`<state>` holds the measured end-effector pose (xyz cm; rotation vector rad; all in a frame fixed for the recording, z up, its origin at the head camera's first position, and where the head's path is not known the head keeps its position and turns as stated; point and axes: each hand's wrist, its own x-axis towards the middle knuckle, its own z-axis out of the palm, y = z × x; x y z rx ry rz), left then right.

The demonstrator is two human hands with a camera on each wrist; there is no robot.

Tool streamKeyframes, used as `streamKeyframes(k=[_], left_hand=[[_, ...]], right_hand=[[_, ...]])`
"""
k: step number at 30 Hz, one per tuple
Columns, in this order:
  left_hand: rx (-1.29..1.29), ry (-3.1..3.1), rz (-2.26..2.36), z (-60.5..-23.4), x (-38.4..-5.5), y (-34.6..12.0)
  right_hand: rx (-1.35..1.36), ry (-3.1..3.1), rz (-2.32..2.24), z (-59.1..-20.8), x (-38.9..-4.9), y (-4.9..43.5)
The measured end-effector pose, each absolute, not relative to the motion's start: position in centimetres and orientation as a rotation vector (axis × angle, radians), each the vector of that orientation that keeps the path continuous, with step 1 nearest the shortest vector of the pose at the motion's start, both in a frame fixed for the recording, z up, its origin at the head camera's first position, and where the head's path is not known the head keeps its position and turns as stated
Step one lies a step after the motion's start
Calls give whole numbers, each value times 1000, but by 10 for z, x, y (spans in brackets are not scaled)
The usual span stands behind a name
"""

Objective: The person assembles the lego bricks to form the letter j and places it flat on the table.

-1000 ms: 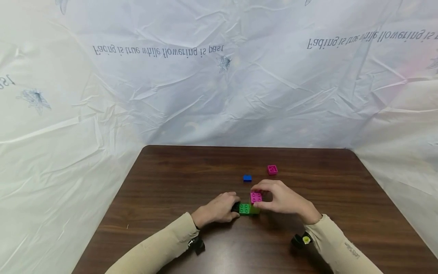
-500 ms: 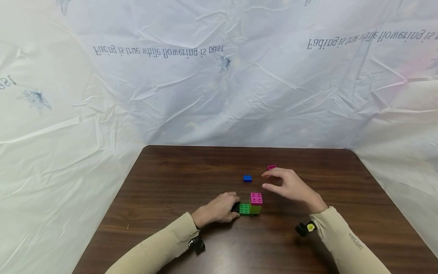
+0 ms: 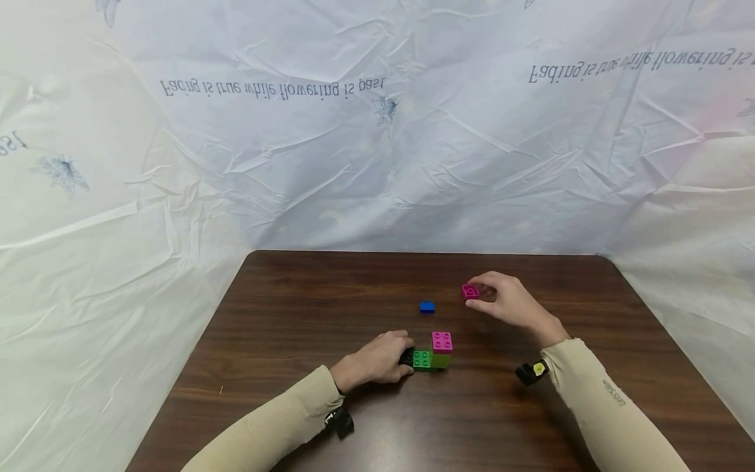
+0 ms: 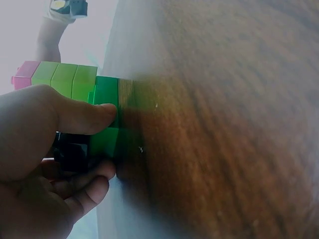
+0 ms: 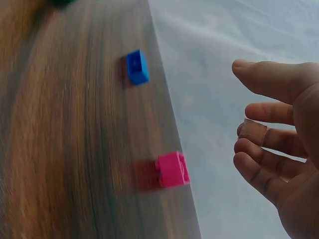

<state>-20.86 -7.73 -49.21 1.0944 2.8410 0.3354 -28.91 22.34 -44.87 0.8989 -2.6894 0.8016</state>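
Observation:
My left hand (image 3: 377, 359) grips the left end of a toy-brick build on the table. In the left wrist view its thumb presses a green brick (image 4: 105, 142), with fingers on the other side and a black brick (image 4: 75, 152) between them. At the build's right end rises a stack of lime bricks (image 4: 64, 78), topped by a pink brick (image 3: 442, 341). My right hand (image 3: 510, 300) reaches over a loose magenta brick (image 3: 470, 292), thumb and fingers spread on either side. In the right wrist view the fingers stand apart from that brick, which lies studs sideways or down.
A small blue brick (image 3: 427, 307) lies left of the magenta one, behind the build. The brown wooden table (image 3: 307, 288) ends at a wrinkled white printed sheet (image 3: 377, 164) at the back and sides. Both wrists carry black straps with cameras.
My right hand has let go of the pink brick on top of the stack and moved back and right to the loose magenta brick. My left hand has stayed in place.

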Motion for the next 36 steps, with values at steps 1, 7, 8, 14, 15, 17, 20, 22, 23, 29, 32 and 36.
streamKeyframes(k=[1, 7, 8, 14, 15, 17, 20, 22, 23, 29, 32, 36], left_hand=[[1095, 2841, 337, -492, -208, -77], [1099, 2841, 338, -492, -208, -78], [1099, 2840, 338, -492, -208, -78], [1107, 2838, 339, -491, -208, -78], [1106, 2837, 340, -491, -208, -78], [1106, 2835, 344, -492, -208, -78], [1104, 2830, 347, -492, -209, -78], [1104, 2827, 348, -491, -208, -78], [1101, 2826, 346, -491, -208, -78], [1096, 2827, 347, -490, -208, -78], [1100, 2830, 344, -490, -208, -78], [1099, 2832, 336, -490, -208, -78]], right_hand=[[894, -2690, 792, -450, -291, 225], [871, -2729, 773, -455, -299, 230], [867, -2738, 768, -456, -300, 230], [833, -2777, 717, -462, -306, 235], [827, -2786, 707, -463, -307, 236], [817, -2802, 687, -465, -309, 237], [802, -2823, 669, -468, -312, 238], [790, -2842, 650, -470, -313, 239], [785, -2853, 640, -470, -314, 239], [768, -2945, 569, -471, -314, 240], [774, -2965, 560, -473, -314, 242], [784, -2959, 568, -476, -315, 242]])
